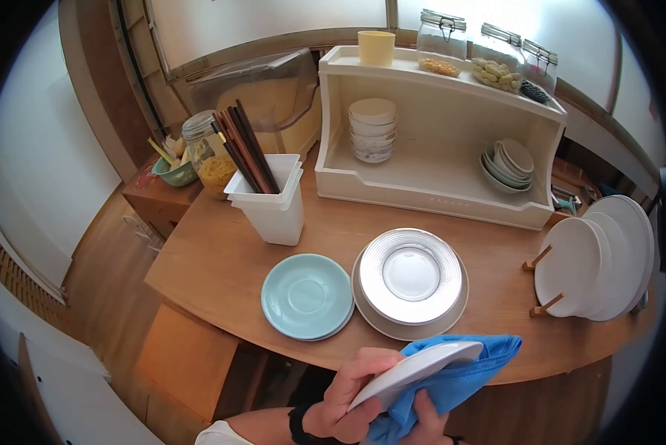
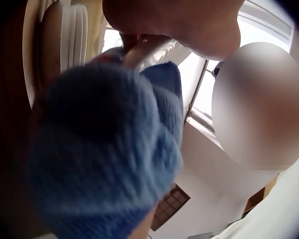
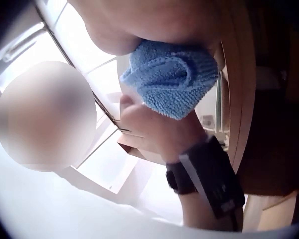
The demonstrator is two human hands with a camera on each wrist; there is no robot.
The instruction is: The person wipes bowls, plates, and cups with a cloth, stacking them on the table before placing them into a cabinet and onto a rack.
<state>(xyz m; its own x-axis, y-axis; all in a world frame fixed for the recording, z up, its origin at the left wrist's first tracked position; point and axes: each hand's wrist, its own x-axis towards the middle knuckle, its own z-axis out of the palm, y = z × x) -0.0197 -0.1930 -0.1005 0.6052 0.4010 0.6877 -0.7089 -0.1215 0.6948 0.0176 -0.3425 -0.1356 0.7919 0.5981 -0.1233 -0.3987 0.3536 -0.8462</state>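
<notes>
In the head view my left hand (image 1: 351, 397) grips a white plate (image 1: 414, 371) by its near-left edge, thumb and fingers on either side. The plate is tilted above the table's front edge. My right hand (image 1: 426, 421) holds a blue cloth (image 1: 463, 378) against the plate's underside and far edge. Bunched close to the camera, the cloth (image 2: 104, 149) hides most of the plate in the left wrist view. The right wrist view shows the cloth (image 3: 172, 74) folded under my right hand (image 3: 149, 22), with my strapped left wrist beyond.
A silvery-rimmed plate (image 1: 411, 241) tops a stack beside turquoise plates (image 1: 303, 293). Behind stand a white chopstick holder (image 1: 277, 215) and a cream shelf (image 1: 437, 189) with bowls and jars. White plates (image 1: 570, 267) fill a wooden rack at right.
</notes>
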